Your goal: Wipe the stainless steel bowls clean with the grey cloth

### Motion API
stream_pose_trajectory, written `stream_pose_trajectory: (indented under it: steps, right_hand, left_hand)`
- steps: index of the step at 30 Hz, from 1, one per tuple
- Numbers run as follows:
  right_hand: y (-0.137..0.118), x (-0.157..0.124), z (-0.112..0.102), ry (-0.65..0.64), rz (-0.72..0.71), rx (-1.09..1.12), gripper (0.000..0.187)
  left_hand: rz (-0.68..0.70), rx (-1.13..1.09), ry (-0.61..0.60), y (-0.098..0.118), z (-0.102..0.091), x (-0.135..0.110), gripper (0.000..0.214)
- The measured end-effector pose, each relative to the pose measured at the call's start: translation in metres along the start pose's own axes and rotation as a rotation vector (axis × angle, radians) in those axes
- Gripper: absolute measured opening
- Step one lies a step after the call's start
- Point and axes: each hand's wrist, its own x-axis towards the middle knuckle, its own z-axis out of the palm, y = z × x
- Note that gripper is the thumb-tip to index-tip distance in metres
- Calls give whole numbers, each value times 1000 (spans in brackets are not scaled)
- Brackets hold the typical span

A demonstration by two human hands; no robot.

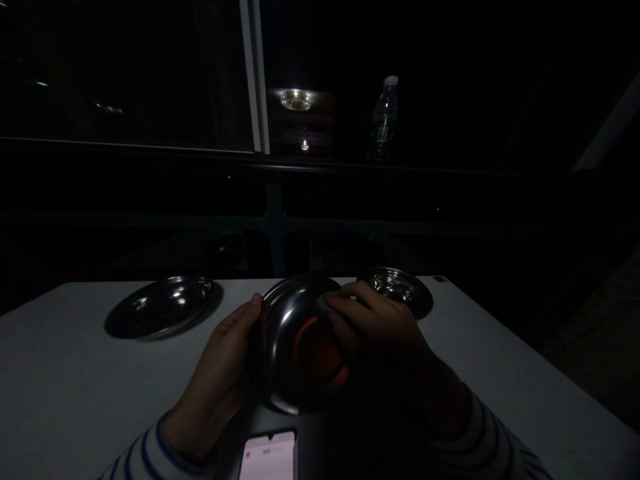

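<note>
A shiny metal bowl (283, 333) is held tilted above the white table, its round surface facing me with a reddish reflection near the middle. My left hand (223, 363) grips it by the left rim, the thumb lying along the edge. My right hand (380, 327) is closed, with bent fingers pressed against the bowl's upper right part. Something small and greyish shows at its fingertips, too dark to name. Below the bowl lies a phone (269, 457) with its screen lit, partly cut off by the frame's bottom edge.
On the white table (500, 380), a wide metal bowl (160, 308) stands to the left and another metal bowl (400, 290) to the right, behind my right hand. Beyond the table's far edge, a clear plastic bottle (384, 123) stands before dark window glass. The room is dim.
</note>
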Motion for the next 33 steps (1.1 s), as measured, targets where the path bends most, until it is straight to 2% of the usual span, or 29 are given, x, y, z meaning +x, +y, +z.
stream_pose_trajectory:
  steps: [3, 8, 12, 17, 22, 26, 33]
  right_hand:
    - [0, 0, 0, 13, 40, -38, 20]
    - [-8, 1, 7, 4, -28, -42, 19]
    - [-6, 0, 8, -6, 13, -25, 18]
    - [-8, -1, 9, 1, -28, 3, 22]
    - [-4, -1, 8, -29, 24, -8, 22]
    - [-6, -1, 9, -33, -6, 44, 24]
    - [-8, -2, 12, -51, 28, 59, 22]
  left_hand:
    - [37, 15, 25, 2, 0, 0, 15]
    - [-24, -5, -6, 3, 2, -3, 14]
    - [18, -5, 31, 1, 5, -4, 16]
    - [-48, 8, -14, -3, 3, -1, 16]
    - [-20, 42, -9, -4, 1, 1, 18]
    - [-43, 61, -28, -5, 2, 0, 15]
    - [-43, 54, -29, -6, 5, -3, 13]
